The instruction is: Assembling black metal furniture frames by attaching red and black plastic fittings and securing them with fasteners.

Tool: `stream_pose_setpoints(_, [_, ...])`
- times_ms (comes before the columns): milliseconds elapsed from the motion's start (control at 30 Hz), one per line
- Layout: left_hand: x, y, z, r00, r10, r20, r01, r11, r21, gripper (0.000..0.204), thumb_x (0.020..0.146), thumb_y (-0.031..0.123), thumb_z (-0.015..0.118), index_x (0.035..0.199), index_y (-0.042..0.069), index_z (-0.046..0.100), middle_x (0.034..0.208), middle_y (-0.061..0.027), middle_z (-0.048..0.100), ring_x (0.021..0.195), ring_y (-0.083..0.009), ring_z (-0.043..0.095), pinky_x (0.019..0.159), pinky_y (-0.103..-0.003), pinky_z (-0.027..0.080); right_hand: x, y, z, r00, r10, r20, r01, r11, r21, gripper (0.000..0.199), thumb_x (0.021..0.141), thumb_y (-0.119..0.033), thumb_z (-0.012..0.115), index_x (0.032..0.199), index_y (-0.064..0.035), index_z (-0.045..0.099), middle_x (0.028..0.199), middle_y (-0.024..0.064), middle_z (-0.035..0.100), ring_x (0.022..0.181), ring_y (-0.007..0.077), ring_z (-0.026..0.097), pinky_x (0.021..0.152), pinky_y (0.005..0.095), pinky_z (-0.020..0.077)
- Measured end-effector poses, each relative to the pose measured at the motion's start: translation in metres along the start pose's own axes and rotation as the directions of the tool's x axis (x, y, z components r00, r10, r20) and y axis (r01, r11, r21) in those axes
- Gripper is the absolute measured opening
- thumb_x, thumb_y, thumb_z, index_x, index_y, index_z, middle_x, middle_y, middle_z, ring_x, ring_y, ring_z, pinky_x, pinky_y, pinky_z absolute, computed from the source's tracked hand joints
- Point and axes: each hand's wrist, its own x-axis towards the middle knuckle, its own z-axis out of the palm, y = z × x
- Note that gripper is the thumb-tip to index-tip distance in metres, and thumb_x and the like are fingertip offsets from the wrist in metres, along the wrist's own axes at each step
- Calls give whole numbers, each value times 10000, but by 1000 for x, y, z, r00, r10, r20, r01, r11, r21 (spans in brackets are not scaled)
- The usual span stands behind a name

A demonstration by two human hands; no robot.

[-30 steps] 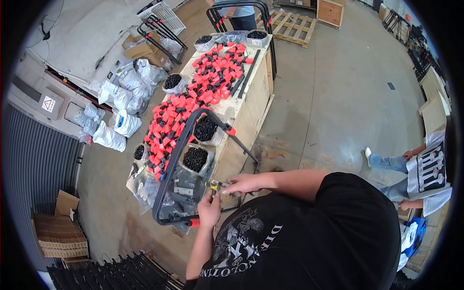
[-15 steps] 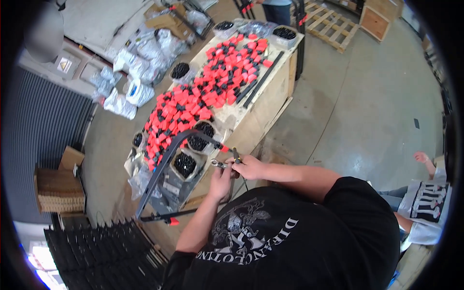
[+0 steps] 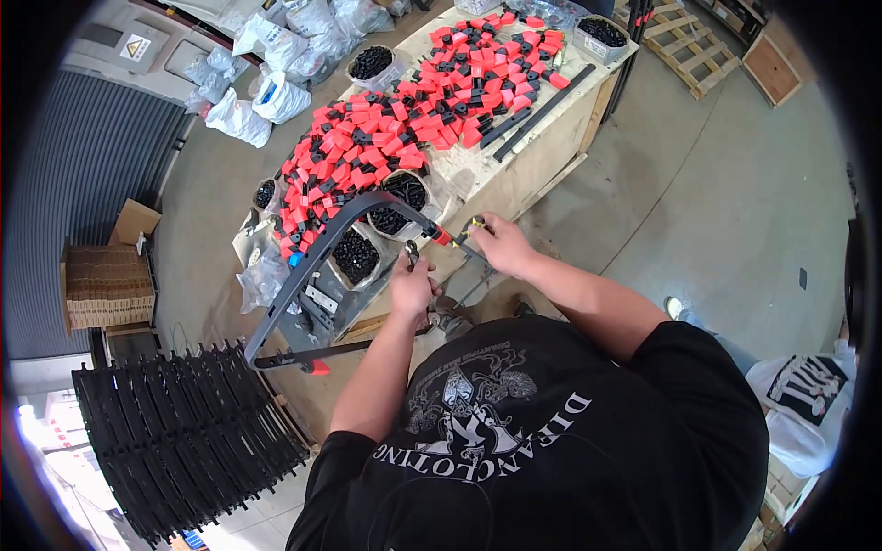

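A curved black frame (image 3: 317, 257) stands at the near end of the workbench, with a red block (image 3: 442, 237) at its upper end and another red piece (image 3: 319, 367) low down. My left hand (image 3: 412, 290) is closed round a wrench-like tool with a silver round head (image 3: 412, 248), below that upper end. Just right of the red block, my right hand (image 3: 501, 244) is closed on a small yellow-and-black tool (image 3: 477, 222); its exact kind is unclear. The right fingers are close to the frame's end; whether they touch it cannot be made out.
Red and black plastic pieces (image 3: 367, 151) cover much of the wooden workbench (image 3: 542, 174). Tubs of small black parts (image 3: 356, 255) stand along its edges. Black bars (image 3: 193, 441) are stacked lower left. Another person (image 3: 799, 404) is at the right, and a wooden pallet (image 3: 694, 46) lies far off.
My hands were together; now they are apart, the right one up and to the right with the yellow-and-black tool, the left slightly lower-left of it. The whole view has shifted.
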Motion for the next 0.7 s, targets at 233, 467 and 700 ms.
stream_pose_setpoints(233, [15,4,5,987,-119,105,130,987,-98,594,988,82,617,1530,31,378,912,-98,625,613,-152,602,488,-313,516,67,16,34,970,227,-90,-180,913,366,365,959,-252,541,1160,28,660,1027,165,701,942,237,642,859,368,492])
stream_pose_setpoints(467, [6,31,6,963,-100,249,168,949,-268,489,976,45,582,1431,-38,422,945,-115,639,731,-195,635,615,-345,559,84,24,46,943,332,-26,-315,915,254,478,977,-341,556,1252,47,601,1110,192,693,1034,290,647,908,381,483])
stream_pose_setpoints(700, [24,31,-10,907,-123,402,271,902,-336,293,990,73,579,1242,-70,540,987,-139,679,816,-238,673,711,-360,570,94,23,35,932,351,85,-361,899,247,499,979,-373,566,1244,46,623,1164,215,695,1094,316,655,926,407,488])
